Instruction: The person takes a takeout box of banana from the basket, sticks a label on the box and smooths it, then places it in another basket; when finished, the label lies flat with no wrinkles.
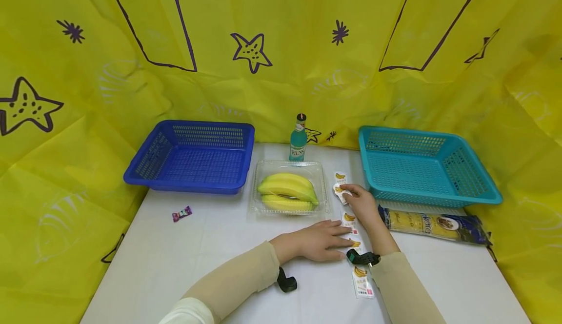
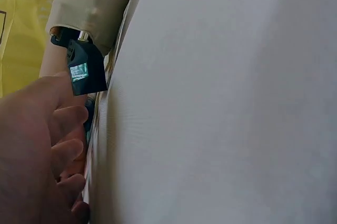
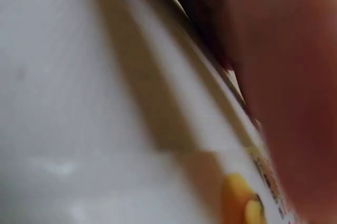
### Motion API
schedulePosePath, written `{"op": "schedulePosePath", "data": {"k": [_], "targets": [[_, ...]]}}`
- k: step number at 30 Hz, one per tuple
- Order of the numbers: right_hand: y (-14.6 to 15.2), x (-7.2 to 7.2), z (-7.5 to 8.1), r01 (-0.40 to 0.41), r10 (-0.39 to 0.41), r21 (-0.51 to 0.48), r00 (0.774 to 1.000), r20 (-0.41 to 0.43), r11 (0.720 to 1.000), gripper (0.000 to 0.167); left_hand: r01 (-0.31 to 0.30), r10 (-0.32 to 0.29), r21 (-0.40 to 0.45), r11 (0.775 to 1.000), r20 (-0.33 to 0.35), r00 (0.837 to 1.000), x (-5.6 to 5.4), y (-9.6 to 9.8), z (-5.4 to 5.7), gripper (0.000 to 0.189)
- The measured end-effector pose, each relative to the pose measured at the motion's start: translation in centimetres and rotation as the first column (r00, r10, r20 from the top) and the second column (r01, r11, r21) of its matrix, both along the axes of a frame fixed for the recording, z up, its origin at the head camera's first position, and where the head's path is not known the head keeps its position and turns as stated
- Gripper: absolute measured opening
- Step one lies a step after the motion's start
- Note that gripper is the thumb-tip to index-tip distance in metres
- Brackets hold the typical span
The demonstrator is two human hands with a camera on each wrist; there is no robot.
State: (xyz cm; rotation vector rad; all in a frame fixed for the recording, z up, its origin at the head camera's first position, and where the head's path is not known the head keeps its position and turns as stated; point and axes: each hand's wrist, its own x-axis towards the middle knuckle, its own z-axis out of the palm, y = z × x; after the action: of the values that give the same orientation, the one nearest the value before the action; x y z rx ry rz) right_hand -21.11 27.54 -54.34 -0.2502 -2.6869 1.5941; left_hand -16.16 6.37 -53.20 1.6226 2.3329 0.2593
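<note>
Several small white packets printed with bananas lie in a column running toward me in the head view. At the upper end, my right hand [image 1: 362,206] pinches one banana-print packet [image 1: 338,191] between thumb and fingers; it overlaps the farthest packet [image 1: 340,176]. My left hand [image 1: 318,241] lies with its fingers spread and straight, fingertips on a middle packet [image 1: 354,244]. The nearest packet [image 1: 362,282] lies flat beside my right sleeve. In the left wrist view, my left fingers [image 2: 68,155] partly hide the other hand. The right wrist view is blurred, with a yellow banana print [image 3: 237,197] low down.
A blue basket [image 1: 189,187] stands back left and a teal basket [image 1: 434,199] back right. Between them are a clear box [image 1: 290,167] of bananas and corn and a teal bottle [image 1: 298,141]. A pasta bag [image 1: 421,224] lies right, a purple candy [image 1: 182,213] left.
</note>
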Motion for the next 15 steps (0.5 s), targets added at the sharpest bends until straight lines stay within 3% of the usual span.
{"op": "schedulePosePath", "data": {"k": [2, 6, 10, 12, 13, 15], "targets": [[0.0, 0.0, 0.0, -0.016, 0.015, -0.019, 1.0, -0.016, 1.0, 0.034, 0.013, -0.014, 0.022, 1.0, 0.018, 1.0, 0.2, -0.3, 0.5, 0.049], [0.0, 0.1, -0.1, -0.044, 0.041, -0.066, 0.998, -0.046, 0.997, 0.034, 0.024, -0.036, 0.1, 0.995, 0.122, 0.992, 0.6, -1.6, 2.8, 0.047], [0.1, 0.1, -0.1, -0.034, 0.031, -0.093, 0.999, -0.034, 0.995, 0.035, -0.059, 0.009, 0.257, 0.965, 0.193, 0.981, 0.2, -4.2, 5.4, 0.042], [0.1, 0.1, 0.0, -0.018, 0.017, -0.11, 1.0, -0.016, 0.994, 0.036, -0.135, 0.071, 0.364, 0.921, 0.185, 0.98, -0.4, -5.7, 6.3, 0.038], [0.1, 0.1, 0.0, -0.009, 0.008, -0.127, 1.0, -0.007, 0.992, 0.036, -0.183, 0.114, 0.422, 0.888, 0.185, 0.976, -0.8, -6.5, 6.5, 0.036], [0.1, 0.1, 0.0, 0.002, -0.001, -0.148, 1.0, 0.009, 0.989, 0.038, -0.289, 0.219, 0.526, 0.8, 0.193, 0.956, -1.7, -8.1, 6.7, 0.032]]}}
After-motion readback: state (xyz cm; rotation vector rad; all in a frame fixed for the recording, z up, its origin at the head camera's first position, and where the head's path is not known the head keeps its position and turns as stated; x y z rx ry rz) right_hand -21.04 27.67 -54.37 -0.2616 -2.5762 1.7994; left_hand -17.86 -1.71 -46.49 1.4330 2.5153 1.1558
